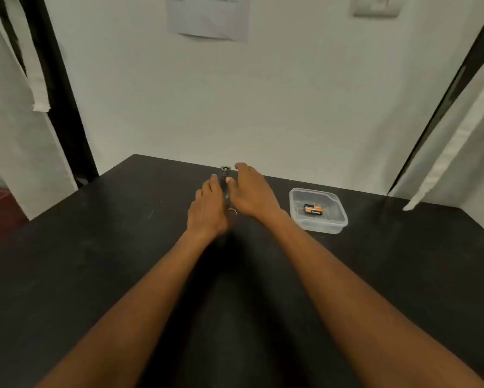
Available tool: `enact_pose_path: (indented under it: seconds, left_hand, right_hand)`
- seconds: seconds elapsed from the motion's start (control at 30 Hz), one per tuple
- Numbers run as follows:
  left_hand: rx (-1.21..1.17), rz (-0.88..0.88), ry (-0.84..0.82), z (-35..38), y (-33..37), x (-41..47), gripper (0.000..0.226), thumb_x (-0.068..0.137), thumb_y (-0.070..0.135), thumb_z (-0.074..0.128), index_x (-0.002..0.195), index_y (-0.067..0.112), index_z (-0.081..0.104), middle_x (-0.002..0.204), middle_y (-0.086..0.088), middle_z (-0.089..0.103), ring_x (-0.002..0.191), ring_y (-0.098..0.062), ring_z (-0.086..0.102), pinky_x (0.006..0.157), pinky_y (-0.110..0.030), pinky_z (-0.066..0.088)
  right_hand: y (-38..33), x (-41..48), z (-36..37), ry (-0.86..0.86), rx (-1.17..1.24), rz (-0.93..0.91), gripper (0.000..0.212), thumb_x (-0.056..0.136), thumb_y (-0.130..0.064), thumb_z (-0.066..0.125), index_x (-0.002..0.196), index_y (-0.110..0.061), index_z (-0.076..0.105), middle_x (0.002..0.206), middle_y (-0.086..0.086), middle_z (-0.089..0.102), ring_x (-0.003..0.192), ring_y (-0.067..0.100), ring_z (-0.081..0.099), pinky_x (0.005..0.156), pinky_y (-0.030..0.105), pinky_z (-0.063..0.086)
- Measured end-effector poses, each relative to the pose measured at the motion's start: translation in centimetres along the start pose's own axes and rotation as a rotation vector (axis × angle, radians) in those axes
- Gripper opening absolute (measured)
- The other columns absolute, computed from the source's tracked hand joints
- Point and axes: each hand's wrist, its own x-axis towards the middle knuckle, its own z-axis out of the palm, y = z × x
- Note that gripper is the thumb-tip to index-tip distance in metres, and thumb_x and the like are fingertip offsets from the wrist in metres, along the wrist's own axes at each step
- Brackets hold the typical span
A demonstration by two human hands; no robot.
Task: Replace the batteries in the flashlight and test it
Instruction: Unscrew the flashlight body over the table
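A small dark metal flashlight (225, 175) lies on the black table (95, 247), its head pointing away toward the wall. My left hand (208, 208) rests along its left side and my right hand (252, 193) along its right side, fingers and thumb touching the barrel. A metal ring (232, 211) shows at the flashlight's near end between my hands. Most of the barrel is hidden by my fingers. Whether either hand has a full grip is unclear. Orange and black batteries (313, 210) lie in a clear plastic container (330, 222) to the right.
A white wall stands just behind the table's far edge, with a paper sheet (208, 18) stuck on it. White cloth (25, 79) hangs at the left and right, beside dark posts.
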Motion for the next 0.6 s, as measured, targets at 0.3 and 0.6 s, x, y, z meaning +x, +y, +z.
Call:
enact_pose_path:
  seconds: [0.3,0.6]
  left_hand:
    - [-0.186,0.002,0.063,2.6,-1.8,4.0,0.026,0.094,0.035,0.049,0.111,0.016,0.052,0.103,-0.003,0.064,0.093,-0.026,0.062,0.073,-0.050,0.057]
    - [-0.111,0.186,0.111,1.2,-0.7,-0.6,0.027,0.103,0.026,0.051,0.128,0.017,0.048,0.127,-0.007,0.049,0.102,-0.024,0.054,0.079,-0.046,0.055]
  right_hand:
    - [0.9,3.9,3.8,0.063,0.122,-0.007,0.034,0.103,-0.026,0.052,0.133,-0.010,0.054,0.122,0.009,0.065,0.109,0.026,0.061,0.094,0.043,0.053]
    - [3.4,-1.1,-0.5,0.175,0.445,0.169,0.012,0.096,-0.022,0.067,0.108,-0.021,0.064,0.100,-0.006,0.070,0.087,0.005,0.067,0.074,0.014,0.052]
